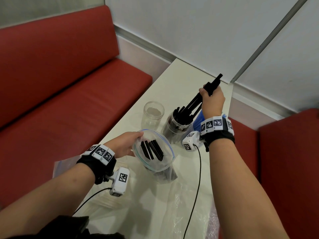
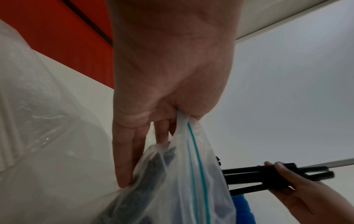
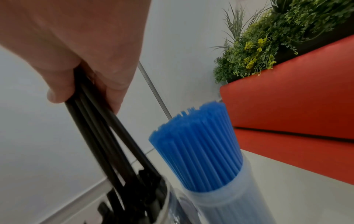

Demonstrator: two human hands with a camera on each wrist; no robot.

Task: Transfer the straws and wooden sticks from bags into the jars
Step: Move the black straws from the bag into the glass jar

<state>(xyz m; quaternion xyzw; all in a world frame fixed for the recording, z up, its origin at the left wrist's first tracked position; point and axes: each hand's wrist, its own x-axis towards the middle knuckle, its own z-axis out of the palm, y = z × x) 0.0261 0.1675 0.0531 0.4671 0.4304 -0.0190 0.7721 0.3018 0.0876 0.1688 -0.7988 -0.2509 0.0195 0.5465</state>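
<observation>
My right hand (image 1: 212, 99) grips a bundle of black straws (image 1: 195, 102), their lower ends inside a glass jar (image 1: 176, 125) that holds more black straws (image 3: 134, 186). My left hand (image 1: 126, 144) pinches the rim of a clear zip bag (image 1: 155, 150) and holds it open; several black straws (image 1: 151, 150) lie inside. In the left wrist view the bag's (image 2: 191, 174) blue zip line hangs from between thumb and fingers (image 2: 122, 159). An empty glass jar (image 1: 153, 112) stands behind the bag. Blue straws (image 3: 197, 145) stand upright in a clear container to the right of the black-straw jar.
The white table (image 1: 181, 78) runs to the wall. A flat bag of pale sticks (image 1: 110, 199) lies under my left wrist, with crumpled clear plastic (image 1: 172, 204) in front. Red bench seats (image 1: 69, 104) flank the table. Wrist-camera cables (image 1: 198, 169) trail over the table.
</observation>
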